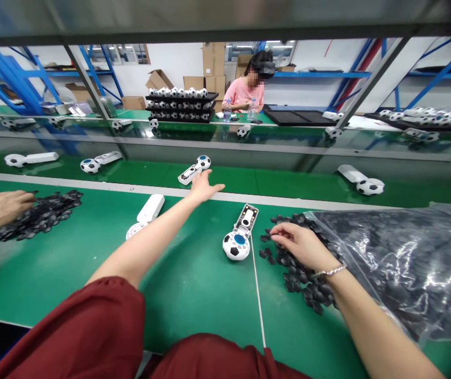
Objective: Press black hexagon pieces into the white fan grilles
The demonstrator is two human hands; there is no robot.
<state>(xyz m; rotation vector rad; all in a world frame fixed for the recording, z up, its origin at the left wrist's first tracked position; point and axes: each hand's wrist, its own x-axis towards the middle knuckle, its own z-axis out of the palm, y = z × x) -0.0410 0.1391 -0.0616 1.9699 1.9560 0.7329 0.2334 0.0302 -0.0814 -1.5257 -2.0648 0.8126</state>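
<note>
My left hand (205, 188) reaches out to the conveyor belt with its fingers spread and nothing held. Just beyond its fingertips lies a soccer-ball gadget (188, 173) with an opened handle. On the green table between my arms rests another soccer-ball gadget (236, 245), its handle open and circuit board showing, a blue disc on the ball. My right hand (302, 246) is at a pile of small black plastic pieces (296, 281), thumb and forefinger pinched on one black piece (266, 236). Partly hidden behind my left forearm is a white gadget (151, 208).
A clear bag of black pieces (407, 263) lies at the right. At the left, a co-worker's hand (6, 208) touches another black pile (43, 216). More gadgets (370, 186) sit on the belt (288, 181). Across it, a person (245, 89) works near stacked trays (180, 108).
</note>
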